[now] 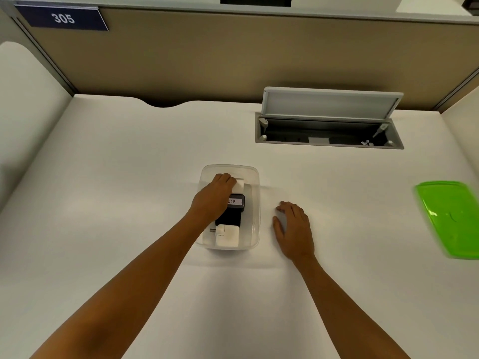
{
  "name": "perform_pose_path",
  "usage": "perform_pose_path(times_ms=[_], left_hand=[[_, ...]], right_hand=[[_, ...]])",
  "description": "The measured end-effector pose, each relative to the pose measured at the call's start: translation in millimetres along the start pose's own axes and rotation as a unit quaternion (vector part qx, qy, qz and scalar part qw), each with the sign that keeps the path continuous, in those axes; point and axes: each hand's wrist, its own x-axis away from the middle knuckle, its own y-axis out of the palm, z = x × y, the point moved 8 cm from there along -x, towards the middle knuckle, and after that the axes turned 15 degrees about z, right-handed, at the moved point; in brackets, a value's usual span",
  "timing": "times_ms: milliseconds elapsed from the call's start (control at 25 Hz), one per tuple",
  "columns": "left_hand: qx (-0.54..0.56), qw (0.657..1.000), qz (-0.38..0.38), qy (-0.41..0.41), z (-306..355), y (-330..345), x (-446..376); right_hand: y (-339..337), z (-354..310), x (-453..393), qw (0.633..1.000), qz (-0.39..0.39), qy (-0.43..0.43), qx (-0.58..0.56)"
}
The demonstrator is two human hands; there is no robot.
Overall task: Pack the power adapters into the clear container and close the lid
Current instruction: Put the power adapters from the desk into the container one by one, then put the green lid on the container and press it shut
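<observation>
Both of my bare forearms reach up from the bottom edge across the white desk (108, 177). My left hand (213, 196) is down inside the clear container (255, 203), its fingers (224, 178) curled over a white adapter (239, 186) at the far end of the box, grasping it from above. Just nearer to me in the same container lies a black adapter (233, 212) with a white label reading partly "018", and nearest of all a second white adapter (228, 237) with a metal prong sticking out on its left. All three sit in a line along the container's length, touching or nearly so.

My right hand (294, 229) rests on the desk just beside the container's right wall, palm down, fingers loosely bent over something pale; I cannot tell whether they grip it or merely cover it.

Well apart to the right, at the frame's edge, lies the green lid (451, 218), flat on the desk and blurred. Beyond the container, a grey cable hatch (329, 125) in the desk stands with its flap tilted up. On the partition at upper left is a dark sign (63, 18) reading "305".
</observation>
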Motion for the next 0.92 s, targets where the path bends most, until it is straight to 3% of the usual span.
perform_pose_path(times_ms=[200,280,360,440,560,760,920], left_hand=[[-0.001,0.999,0.028,0.022,4.6,-4.9,-0.4],[0.015,0.995,0.1,0.028,7.8,-18.8,5.9],[0.051,0.978,0.203,-0.003,4.5,-38.7,17.6],[0.081,0.962,0.256,-0.045,0.6,-48.8,29.4],[0.121,0.962,0.239,-0.053,15.9,-46.3,42.1],[0.154,0.955,0.254,0.003,72.3,-47.4,49.9],[0.182,0.953,0.227,0.081,131.5,-27.7,53.5]], right_hand=[[0.6,2.1,-1.3,1.0,0.003,0.005,-0.007],[0.6,0.6,-2.0,1.0,0.006,0.004,-0.011],[-1.3,-0.5,-4.6,1.0,0.011,-0.001,-0.015],[-1.7,-1.1,-7.7,1.0,0.014,-0.007,-0.016],[0.1,-2.4,-3.7,1.0,0.011,-0.005,-0.028],[-21.8,9.8,6.9,0.998,0.045,0.011,-0.045],[-75.0,61.9,6.7,0.994,0.096,0.05,-0.009]])
